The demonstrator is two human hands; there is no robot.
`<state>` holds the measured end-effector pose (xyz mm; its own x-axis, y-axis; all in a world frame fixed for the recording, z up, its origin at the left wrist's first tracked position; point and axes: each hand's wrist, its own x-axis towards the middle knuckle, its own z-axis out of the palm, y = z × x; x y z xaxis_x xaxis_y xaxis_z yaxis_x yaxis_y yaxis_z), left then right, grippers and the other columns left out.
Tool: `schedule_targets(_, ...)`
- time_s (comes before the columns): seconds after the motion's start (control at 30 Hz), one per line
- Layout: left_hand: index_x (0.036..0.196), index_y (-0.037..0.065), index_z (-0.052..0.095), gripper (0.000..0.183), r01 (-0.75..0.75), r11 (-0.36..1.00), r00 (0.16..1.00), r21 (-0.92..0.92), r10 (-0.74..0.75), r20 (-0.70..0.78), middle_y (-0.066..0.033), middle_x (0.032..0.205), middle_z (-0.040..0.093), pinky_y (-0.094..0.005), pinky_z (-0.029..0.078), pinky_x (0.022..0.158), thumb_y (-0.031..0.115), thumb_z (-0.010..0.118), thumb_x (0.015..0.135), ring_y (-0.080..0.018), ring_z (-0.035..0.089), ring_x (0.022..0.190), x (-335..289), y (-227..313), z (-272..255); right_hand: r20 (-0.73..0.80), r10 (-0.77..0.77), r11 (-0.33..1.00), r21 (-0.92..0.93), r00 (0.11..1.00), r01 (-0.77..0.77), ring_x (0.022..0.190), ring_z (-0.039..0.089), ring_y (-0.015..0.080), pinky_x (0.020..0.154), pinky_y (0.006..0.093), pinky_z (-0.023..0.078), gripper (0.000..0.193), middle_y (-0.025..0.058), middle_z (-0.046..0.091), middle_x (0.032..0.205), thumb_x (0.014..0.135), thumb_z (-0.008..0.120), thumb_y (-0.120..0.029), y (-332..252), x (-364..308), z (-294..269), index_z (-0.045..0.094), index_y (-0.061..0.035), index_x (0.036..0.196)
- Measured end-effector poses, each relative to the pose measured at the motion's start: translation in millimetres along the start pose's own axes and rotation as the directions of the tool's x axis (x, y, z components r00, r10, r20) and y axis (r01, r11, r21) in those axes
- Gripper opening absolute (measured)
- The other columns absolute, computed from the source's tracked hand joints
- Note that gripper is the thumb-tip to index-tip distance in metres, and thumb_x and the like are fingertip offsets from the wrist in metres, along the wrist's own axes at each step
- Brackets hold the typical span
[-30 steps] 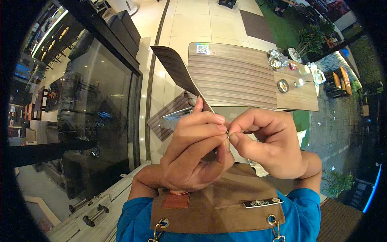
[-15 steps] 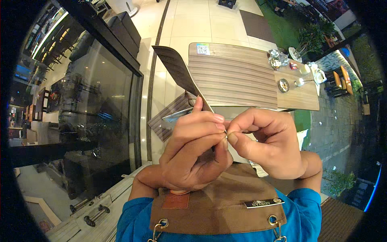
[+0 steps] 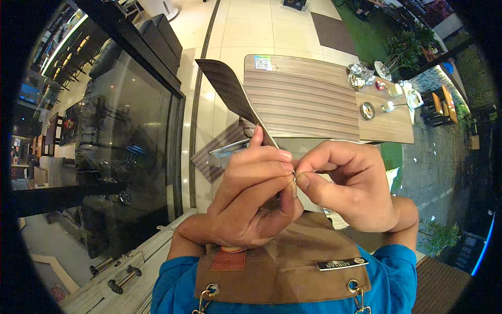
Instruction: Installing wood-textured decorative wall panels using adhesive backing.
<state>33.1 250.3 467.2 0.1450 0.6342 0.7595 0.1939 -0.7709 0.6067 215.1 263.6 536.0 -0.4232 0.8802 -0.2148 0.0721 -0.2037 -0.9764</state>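
Note:
My left hand (image 3: 251, 201) is closed around the near end of a thin dark brown flat board (image 3: 226, 88), which slants up and away to the left. My right hand (image 3: 351, 189) meets it from the right. Its thumb and forefinger pinch together against my left fingertips, at the board's near edge. What lies inside that pinch is too small to make out. Both hands are held close in front of my chest, above a brown apron (image 3: 282, 272) worn over a blue shirt (image 3: 172, 293).
A wooden table (image 3: 308, 104) with a striped top stands ahead, with small dishes and glassware (image 3: 368, 110) at its right end. A dark glass-fronted cabinet (image 3: 125, 152) fills the left. A slatted chair seat (image 3: 214, 157) sits below the table, on pale floor tiles.

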Motion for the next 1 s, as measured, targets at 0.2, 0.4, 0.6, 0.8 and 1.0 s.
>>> schedule_targets(0.2,0.098,-0.002,0.061,0.021,0.000,1.000,1.000,0.005,0.000,-0.027,-0.0106,0.105,0.059,-0.0537,0.041,0.105,-0.004,0.068,0.079,-0.0275,0.063,0.100,-0.1,0.3,3.1,0.026,-0.027,1.000,-0.016,0.999,0.027,0.079,0.055,0.0048,0.068,0.0208,0.045,0.006,0.0029,0.065,0.088,0.090,0.063,-0.003,2.7,-1.3,-0.2,0.063,0.0021,0.094)
schedule_targets(0.4,0.098,-0.002,0.061,0.019,0.028,1.000,1.000,-0.008,-0.028,0.008,-0.0113,0.106,0.059,-0.0530,0.041,0.105,-0.003,0.068,0.080,-0.0276,0.063,0.100,-0.6,0.5,2.3,-0.060,-0.092,0.996,0.007,0.994,0.093,0.076,0.056,0.0042,0.069,0.0222,0.047,0.002,0.0009,0.064,0.078,0.085,0.062,-0.001,8.8,-1.3,6.7,0.063,0.0012,0.086)
schedule_targets(0.6,0.098,-0.002,0.061,0.018,0.034,0.999,0.999,-0.014,-0.034,0.006,-0.0118,0.106,0.058,-0.0514,0.041,0.106,0.000,0.067,0.082,-0.0270,0.062,0.101,-2.7,-0.6,3.2,-0.067,-0.122,0.992,-0.038,0.990,0.120,0.076,0.055,0.0038,0.069,0.0219,0.046,0.003,0.0007,0.064,0.078,0.085,0.063,-0.001,10.5,-1.7,7.7,0.063,0.0012,0.085)
schedule_targets(0.8,0.098,-0.001,0.061,0.018,0.028,0.999,0.999,-0.023,-0.029,-0.041,-0.0113,0.104,0.059,-0.0509,0.042,0.105,0.000,0.068,0.081,-0.0273,0.063,0.100,-4.0,-0.3,5.3,-0.036,-0.066,0.997,0.029,0.997,0.067,0.078,0.056,0.0043,0.071,0.0223,0.047,0.005,0.0007,0.065,0.080,0.087,0.065,-0.003,7.7,-3.4,4.2,0.065,0.0018,0.087)
schedule_targets(1.0,0.097,-0.001,0.061,0.019,0.022,1.000,0.999,-0.015,-0.022,-0.045,-0.0102,0.104,0.059,-0.0515,0.041,0.106,-0.002,0.068,0.080,-0.0274,0.063,0.100,-4.5,1.5,5.2,-0.007,0.006,0.995,0.101,1.000,-0.005,0.081,0.058,0.0048,0.072,0.0220,0.048,0.006,0.0013,0.066,0.083,0.088,0.064,-0.003,4.0,-4.0,2.5,0.066,0.0027,0.090)
